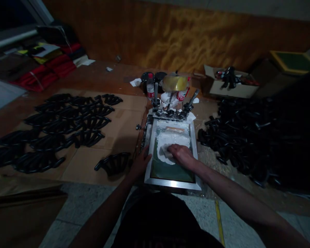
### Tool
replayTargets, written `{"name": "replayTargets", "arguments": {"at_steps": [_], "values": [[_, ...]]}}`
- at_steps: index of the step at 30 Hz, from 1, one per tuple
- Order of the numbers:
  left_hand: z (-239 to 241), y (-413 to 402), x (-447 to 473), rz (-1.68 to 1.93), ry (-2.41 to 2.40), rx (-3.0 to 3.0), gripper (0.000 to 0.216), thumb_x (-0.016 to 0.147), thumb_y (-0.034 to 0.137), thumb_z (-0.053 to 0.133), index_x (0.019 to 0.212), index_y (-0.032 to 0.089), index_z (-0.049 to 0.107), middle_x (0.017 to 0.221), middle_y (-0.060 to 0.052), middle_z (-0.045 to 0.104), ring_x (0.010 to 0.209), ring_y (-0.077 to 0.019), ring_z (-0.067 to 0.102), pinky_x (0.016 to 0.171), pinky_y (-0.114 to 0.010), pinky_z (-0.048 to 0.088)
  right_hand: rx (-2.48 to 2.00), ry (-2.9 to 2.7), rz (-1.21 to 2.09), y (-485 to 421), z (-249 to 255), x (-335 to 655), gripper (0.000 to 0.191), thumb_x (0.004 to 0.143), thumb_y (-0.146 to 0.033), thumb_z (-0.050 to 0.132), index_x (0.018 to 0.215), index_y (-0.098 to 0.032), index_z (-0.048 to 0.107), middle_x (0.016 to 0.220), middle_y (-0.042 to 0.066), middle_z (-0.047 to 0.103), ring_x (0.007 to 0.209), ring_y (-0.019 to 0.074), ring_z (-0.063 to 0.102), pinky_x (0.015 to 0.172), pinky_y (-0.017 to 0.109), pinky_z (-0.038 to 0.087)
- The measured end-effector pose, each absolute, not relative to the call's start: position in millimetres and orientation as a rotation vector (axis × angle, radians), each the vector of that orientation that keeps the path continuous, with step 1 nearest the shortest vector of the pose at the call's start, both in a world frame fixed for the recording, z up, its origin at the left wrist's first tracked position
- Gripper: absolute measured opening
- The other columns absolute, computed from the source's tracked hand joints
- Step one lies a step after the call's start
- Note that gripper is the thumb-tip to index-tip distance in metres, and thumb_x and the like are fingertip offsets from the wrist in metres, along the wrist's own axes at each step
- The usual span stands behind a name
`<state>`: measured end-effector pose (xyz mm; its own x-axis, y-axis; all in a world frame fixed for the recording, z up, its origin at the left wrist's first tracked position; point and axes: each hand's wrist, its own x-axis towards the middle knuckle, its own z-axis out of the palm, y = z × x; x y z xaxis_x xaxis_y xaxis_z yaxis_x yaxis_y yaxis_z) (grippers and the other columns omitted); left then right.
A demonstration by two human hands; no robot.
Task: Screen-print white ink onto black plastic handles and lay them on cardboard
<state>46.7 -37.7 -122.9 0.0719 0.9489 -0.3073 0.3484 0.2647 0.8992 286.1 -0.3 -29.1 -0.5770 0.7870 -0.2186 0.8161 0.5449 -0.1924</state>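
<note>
A screen-printing frame [199, 165] with a silver metal rim lies flat in front of me. White ink [181, 139] covers the upper part of its green mesh. My right hand [182, 155] is closed on a pale, crumpled-looking wipe [166, 151] and holds it against the inked mesh; its exact kind is hard to make out. Beside the frame's left rim is my left hand [142, 161], thumb and fingers apart, touching or nearly touching the rim. A wood-handled squeegee [175, 129] lies across the mesh's far end. Hinge clamps [167, 113] stand behind the frame.
Black curved, ribbed parts [54, 124] lie in rows on cardboard at left, with one single part [113, 163] nearer me. A heap of black parts [237, 137] is at right. Behind stand a bottle [150, 88], yellow tape roll [175, 83] and open carton [232, 90].
</note>
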Motion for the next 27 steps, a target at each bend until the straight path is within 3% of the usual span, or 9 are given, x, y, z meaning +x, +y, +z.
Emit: {"name": "replayTargets", "arguments": {"at_steps": [4, 9, 14, 16, 20, 22, 24, 27], "values": [[-121.5, -37.8, 48.1, 0.744, 1.454, 1.229, 0.064, 0.091, 0.042, 0.052, 0.148, 0.015, 0.043, 0.14, -0.015, 0.06, 0.115, -0.0263, 0.066, 0.1, -0.04, 0.051, 1.072, 2.801, -0.544, -6.3, -27.8, 301.2, 0.029, 0.08, -0.008, 0.055, 0.102, -0.019, 0.069, 0.103, 0.006, 0.072, 0.096, 0.0214, 0.065, 0.075, 0.028, 0.045], [-117.0, -39.2, 49.7, 0.746, 1.435, 1.163, 0.069, 0.088, 0.048, 0.055, 0.147, 0.014, 0.044, 0.117, -0.014, 0.072, 0.098, -0.0267, 0.071, 0.085, -0.038, 0.057, 1.378, 2.861, -0.396, -8.0, -40.0, 296.9, 0.025, 0.083, -0.011, 0.056, 0.103, -0.017, 0.069, 0.103, 0.01, 0.071, 0.097, 0.022, 0.062, 0.079, 0.029, 0.046], [-115.1, -40.6, 49.8, 0.776, 1.478, 1.183, 0.066, 0.087, 0.047, 0.057, 0.143, 0.014, 0.048, 0.112, -0.013, 0.073, 0.095, -0.0265, 0.07, 0.085, -0.039, 0.056, 1.246, 2.921, -0.523, -21.6, -51.1, 298.6, 0.03, 0.083, -0.011, 0.055, 0.109, -0.018, 0.069, 0.103, 0.009, 0.071, 0.094, 0.0217, 0.065, 0.079, 0.03, 0.049], [-109.4, -39.9, 48.5, 0.752, 1.454, 1.158, 0.07, 0.086, 0.048, 0.057, 0.146, 0.014, 0.045, 0.111, -0.013, 0.073, 0.094, -0.0263, 0.07, 0.084, -0.039, 0.056, 1.398, 2.889, -0.585, -7.1, -42.0, 295.4, 0.031, 0.087, -0.016, 0.056, 0.116, -0.019, 0.068, 0.107, 0.008, 0.071, 0.097, 0.0217, 0.066, 0.082, 0.029, 0.049], [-78.2, -36.9, 44.7, 0.791, 1.44, 1.18, 0.072, 0.086, 0.054, 0.055, 0.146, 0.015, 0.046, 0.119, -0.013, 0.071, 0.101, -0.0272, 0.069, 0.085, -0.039, 0.056, 1.824, 2.81, -0.446, 47.3, -8.4, 294.5, 0.054, 0.093, -0.034, 0.059, 0.145, -0.023, 0.051, 0.123, 0.011, 0.068, 0.105, 0.0264, 0.065, 0.085, 0.033, 0.05], [-55.6, -33.7, 43.7, 0.841, 1.456, 1.193, 0.065, 0.09, 0.059, 0.047, 0.138, 0.016, 0.055, 0.115, -0.012, 0.072, 0.101, -0.0266, 0.068, 0.084, -0.037, 0.055, 2.031, 2.779, -0.313, 71.4, 6.5, 313.0, 0.054, 0.093, -0.039, 0.058, 0.144, -0.023, 0.053, 0.119, 0.012, 0.069, 0.099, 0.0273, 0.066, 0.083, 0.035, 0.051], [-31.9, -27.3, 44.7, 0.873, 1.456, 1.147, 0.065, 0.093, 0.065, 0.034, 0.127, 0.018, 0.064, 0.098, -0.009, 0.074, 0.09, -0.0256, 0.069, 0.075, -0.036, 0.056, 2.285, 2.773, -0.241, 85.5, 13.2, 346.2, 0.048, 0.095, -0.04, 0.054, 0.137, -0.019, 0.06, 0.109, 0.011, 0.071, 0.091, 0.0251, 0.067, 0.081, 0.036, 0.051], [3.8, -8.9, 51.3, 0.982, 1.365, 1.095, 0.072, 0.095, 0.069, 0.021, 0.118, 0.019, 0.067, 0.087, -0.007, 0.072, 0.081, -0.0232, 0.069, 0.067, -0.034, 0.055, 2.664, 2.649, -0.351, 83.8, 1.6, 397.3, 0.046, 0.097, -0.043, 0.042, 0.121, -0.012, 0.067, 0.095, 0.012, 0.073, 0.082, 0.0223, 0.066, 0.077, 0.034, 0.051]]}}
